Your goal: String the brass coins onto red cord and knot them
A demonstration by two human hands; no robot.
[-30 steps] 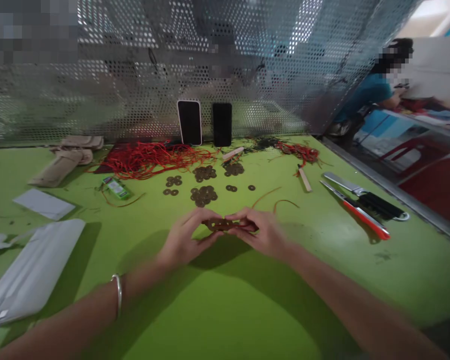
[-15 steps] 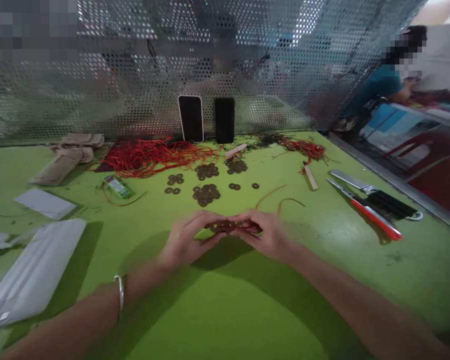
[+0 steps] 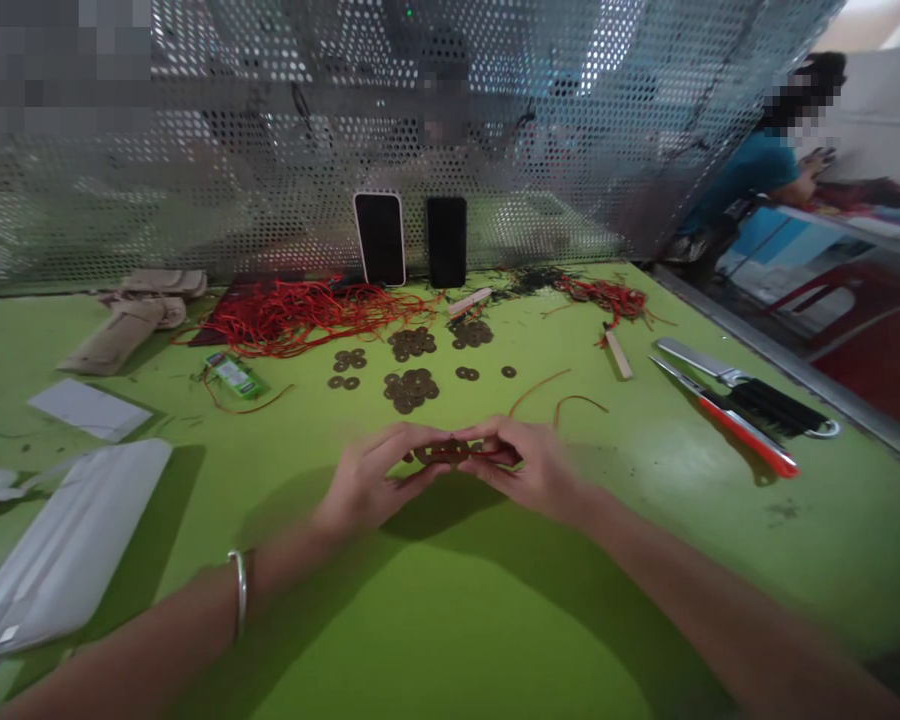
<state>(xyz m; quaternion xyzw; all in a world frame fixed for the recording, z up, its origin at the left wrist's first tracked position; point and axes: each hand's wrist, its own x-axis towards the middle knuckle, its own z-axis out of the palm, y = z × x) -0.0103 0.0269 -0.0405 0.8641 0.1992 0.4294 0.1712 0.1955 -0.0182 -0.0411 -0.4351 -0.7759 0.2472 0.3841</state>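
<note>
Between my two hands, just above the green table (image 3: 390,620), is a short row of brown coins with square holes (image 3: 441,453), with red cord among them. My left hand (image 3: 379,475) pinches the row's left part between thumb and fingers. From the other side my right hand (image 3: 529,462) closes on its right part, and its fingers hide some of the coins and cord. Thin cord ends (image 3: 540,390) stretch out on the table beyond my right hand. Loose coins (image 3: 411,388) lie in small piles just past both hands.
A red cord heap (image 3: 292,315) and two upright phones (image 3: 380,240) (image 3: 447,242) stand before a perforated metal screen (image 3: 270,200). Red-handled scissors (image 3: 746,430) and a black-handled tool (image 3: 765,400) lie right. White plastic packaging (image 3: 82,540) is left. A person (image 3: 765,170) sits beyond the table.
Both hands stay in place around the coin row. The coins between them look slightly turned, with their square holes showing more. The view has shifted a little.
</note>
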